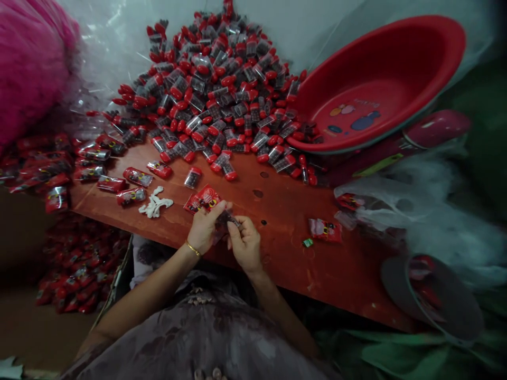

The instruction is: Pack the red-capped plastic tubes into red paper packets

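Note:
Above the front edge of the reddish wooden table, my left hand and my right hand meet. Both are closed on a small see-through plastic piece, dark inside and partly covered by my fingers; its exact kind is unclear. Just beyond my left fingers lie red printed packets. A small clear container with a red end rests on the table past them. To the left sit a cluster of white pieces and several filled red packets.
A large heap of red-ended clear containers covers the back, against a tilted red basin. On the right are a packet, a small green piece, plastic bags and a grey bin. Packets fill a box lower left.

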{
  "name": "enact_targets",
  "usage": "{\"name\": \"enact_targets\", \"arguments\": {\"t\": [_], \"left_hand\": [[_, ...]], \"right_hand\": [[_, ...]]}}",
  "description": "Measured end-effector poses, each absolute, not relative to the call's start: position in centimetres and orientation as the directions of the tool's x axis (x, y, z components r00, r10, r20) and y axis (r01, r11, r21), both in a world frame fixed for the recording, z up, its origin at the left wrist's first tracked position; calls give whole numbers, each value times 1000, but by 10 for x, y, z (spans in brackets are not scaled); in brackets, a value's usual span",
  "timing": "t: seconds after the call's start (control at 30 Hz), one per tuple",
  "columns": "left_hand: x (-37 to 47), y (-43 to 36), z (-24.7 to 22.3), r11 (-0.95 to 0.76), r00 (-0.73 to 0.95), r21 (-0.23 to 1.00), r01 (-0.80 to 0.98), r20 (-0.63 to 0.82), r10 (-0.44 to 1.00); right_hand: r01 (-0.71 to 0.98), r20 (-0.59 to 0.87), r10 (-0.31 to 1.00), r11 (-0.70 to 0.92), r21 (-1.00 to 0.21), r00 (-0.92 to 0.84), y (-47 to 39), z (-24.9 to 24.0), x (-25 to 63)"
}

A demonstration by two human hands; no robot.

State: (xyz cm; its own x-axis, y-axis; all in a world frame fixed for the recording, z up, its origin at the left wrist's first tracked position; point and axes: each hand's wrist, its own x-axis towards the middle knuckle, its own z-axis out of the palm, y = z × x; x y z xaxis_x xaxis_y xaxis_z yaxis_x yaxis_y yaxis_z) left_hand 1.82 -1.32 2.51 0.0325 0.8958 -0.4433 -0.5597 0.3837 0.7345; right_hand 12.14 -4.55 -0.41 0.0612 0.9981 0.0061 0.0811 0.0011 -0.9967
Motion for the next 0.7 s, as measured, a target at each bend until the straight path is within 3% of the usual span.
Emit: {"name": "enact_targets", "arguments": {"t": [0.07,0.3,0.53,0.7], "left_hand": [[18,-13,24,408,54,743,-531,-451,891],[14,-17,23,454,177,791,-410,-419,890],[8,-6,29,395,138,781,-483,-378,916],[12,-8,28,488,201,799,-352,-445,873]], "right_hand": [[84,14,996,6,-996,88,-47,-5,117],[-190,-90,994,-77,-979,58,-42,-5,106],[-114,-48,998,-43,-993,41,-44,2,109],[-101,-46,992,-34,-994,114,-50,-7,98]]}}
